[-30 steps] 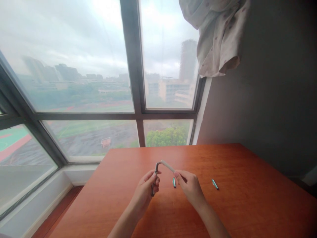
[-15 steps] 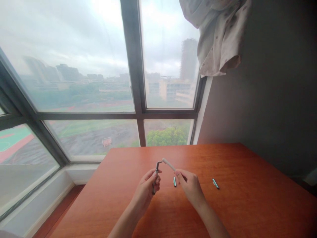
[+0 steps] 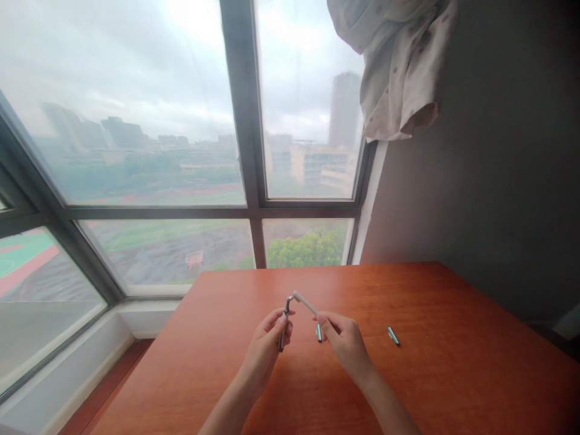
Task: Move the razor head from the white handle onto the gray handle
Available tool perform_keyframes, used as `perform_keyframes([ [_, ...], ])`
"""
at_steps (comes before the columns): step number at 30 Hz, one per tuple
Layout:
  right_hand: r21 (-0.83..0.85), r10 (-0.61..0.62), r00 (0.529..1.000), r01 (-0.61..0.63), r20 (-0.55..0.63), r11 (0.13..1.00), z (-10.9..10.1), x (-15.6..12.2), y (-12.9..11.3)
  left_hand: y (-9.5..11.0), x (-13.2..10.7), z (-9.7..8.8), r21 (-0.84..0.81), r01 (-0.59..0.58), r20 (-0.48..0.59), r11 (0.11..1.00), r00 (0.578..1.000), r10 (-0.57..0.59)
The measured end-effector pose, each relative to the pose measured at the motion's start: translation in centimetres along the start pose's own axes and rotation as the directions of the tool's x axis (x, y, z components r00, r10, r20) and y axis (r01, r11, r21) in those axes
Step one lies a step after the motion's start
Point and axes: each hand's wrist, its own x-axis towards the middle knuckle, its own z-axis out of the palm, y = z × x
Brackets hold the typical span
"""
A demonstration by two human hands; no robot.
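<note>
My left hand [image 3: 265, 344] is closed around a dark and silver razor handle [image 3: 285, 323], held upright with its bent neck at the top and no blade head visible on it. Between the fingers of my right hand [image 3: 348, 339] is a slim whitish stick that looks like a toothbrush [image 3: 306, 303], slanting up to the left. Its wider tip meets or nearly meets the neck of the handle; contact is hard to tell. On the table just left of my right hand lies a teal and black razor cartridge [image 3: 319, 333], partly near the fingers. A second razor cartridge [image 3: 393, 336] lies farther right.
The reddish-brown wooden table [image 3: 217, 362] spreads beneath both hands. Beyond its far edge are framed windows [image 3: 299, 208]. A spotted pale curtain [image 3: 403, 78] hangs at upper right, beside a grey wall [image 3: 489, 181].
The toothbrush tip has shifted slightly left, over the neck of the razor handle. The razor handle has turned a little in my left hand. Both cartridges lie where they were.
</note>
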Motion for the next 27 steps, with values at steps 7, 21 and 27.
perform_keyframes([
  [7,-0.011,-0.002,1.000,0.002,-0.026,1.000,0.06,-0.06,0.06,-0.06,-0.05,0.02,0.006,-0.049,0.004,0.999,0.999,0.048],
  [21,-0.029,-0.039,0.999,0.039,-0.017,0.999,0.07,0.00,-0.11,0.25,-0.24,0.12,0.035,-0.067,0.002,0.997,0.998,0.067],
  [27,-0.017,-0.041,0.999,0.041,0.004,0.999,0.11,0.06,-0.06,0.29,-0.27,0.09,0.028,-0.069,0.005,0.997,0.998,0.068],
])
